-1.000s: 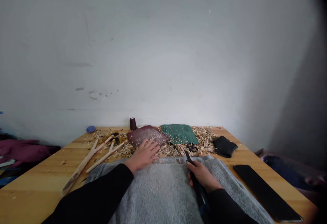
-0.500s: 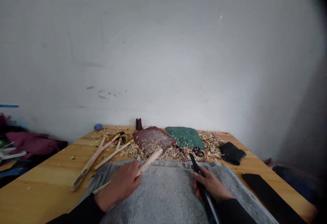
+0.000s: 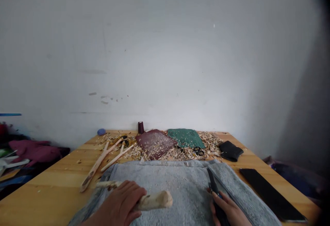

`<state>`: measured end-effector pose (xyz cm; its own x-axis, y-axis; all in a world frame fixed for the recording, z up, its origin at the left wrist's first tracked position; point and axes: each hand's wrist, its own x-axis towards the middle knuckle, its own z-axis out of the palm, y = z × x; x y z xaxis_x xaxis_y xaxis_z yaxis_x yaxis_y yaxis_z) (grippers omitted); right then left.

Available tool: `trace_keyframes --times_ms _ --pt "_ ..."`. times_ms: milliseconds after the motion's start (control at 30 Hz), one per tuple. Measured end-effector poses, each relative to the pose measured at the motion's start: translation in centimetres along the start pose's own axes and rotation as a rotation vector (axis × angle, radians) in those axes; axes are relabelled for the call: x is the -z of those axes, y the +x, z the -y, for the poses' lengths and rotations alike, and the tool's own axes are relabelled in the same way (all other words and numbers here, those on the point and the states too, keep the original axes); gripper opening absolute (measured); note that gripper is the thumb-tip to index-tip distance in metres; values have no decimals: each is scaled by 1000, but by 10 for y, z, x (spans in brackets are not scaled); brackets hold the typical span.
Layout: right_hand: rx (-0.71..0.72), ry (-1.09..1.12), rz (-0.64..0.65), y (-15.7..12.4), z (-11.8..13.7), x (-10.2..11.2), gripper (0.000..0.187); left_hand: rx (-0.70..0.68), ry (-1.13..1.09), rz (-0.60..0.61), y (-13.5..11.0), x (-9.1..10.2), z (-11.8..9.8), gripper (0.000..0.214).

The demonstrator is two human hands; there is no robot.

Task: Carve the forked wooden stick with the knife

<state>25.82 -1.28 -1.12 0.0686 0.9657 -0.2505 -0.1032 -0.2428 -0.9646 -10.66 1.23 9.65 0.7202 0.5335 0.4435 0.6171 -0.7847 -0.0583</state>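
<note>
My left hand (image 3: pixel 118 202) is shut around a pale carved wooden stick (image 3: pixel 154 200), whose rounded end sticks out to the right above a grey terry towel (image 3: pixel 180 181). My right hand (image 3: pixel 225 209) grips a dark carving knife (image 3: pixel 212 183) at the towel's right side, with the blade pointing away from me. The knife's lower handle is hidden by my fingers. The stick and blade stand well apart. Two forked carved wooden pieces (image 3: pixel 99 162) lie on the table to the left of the towel.
Wood shavings (image 3: pixel 210 146) cover the back of the pine table (image 3: pixel 56 171). There stand a maroon leather mat (image 3: pixel 154 143), a green mat (image 3: pixel 185 138), a dark thread spool (image 3: pixel 140 127), a blue ball (image 3: pixel 101 131), scissors (image 3: pixel 198 151), a black pouch (image 3: pixel 230 151) and a long black strop (image 3: pixel 270 194).
My left hand has lowered the stick toward me, turning it nearly level. My right hand and the knife have moved nearer me and slightly right.
</note>
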Motion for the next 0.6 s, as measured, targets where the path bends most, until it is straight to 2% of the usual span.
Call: trace_keyframes --times_ms 133,267,333,400,500,567,600 --pt "-23 72 3 7 -6 2 61 -73 79 -129 -3 -1 4 36" --pt "1 140 -3 5 -6 -2 93 -129 115 -93 7 4 0 51" --pt "14 133 26 1 -3 -4 104 -143 169 -87 16 -2 -4 57" --pt "29 116 46 -3 0 -7 109 -109 266 -103 22 -21 -9 59" --pt "49 109 2 -9 4 -12 104 -12 346 -101 24 -67 -19 47" --pt "53 104 -21 -12 5 -15 103 -28 363 -131 21 -95 -26 35" --pt "55 98 -16 -13 6 -15 104 -17 363 -104 19 -106 -29 37"
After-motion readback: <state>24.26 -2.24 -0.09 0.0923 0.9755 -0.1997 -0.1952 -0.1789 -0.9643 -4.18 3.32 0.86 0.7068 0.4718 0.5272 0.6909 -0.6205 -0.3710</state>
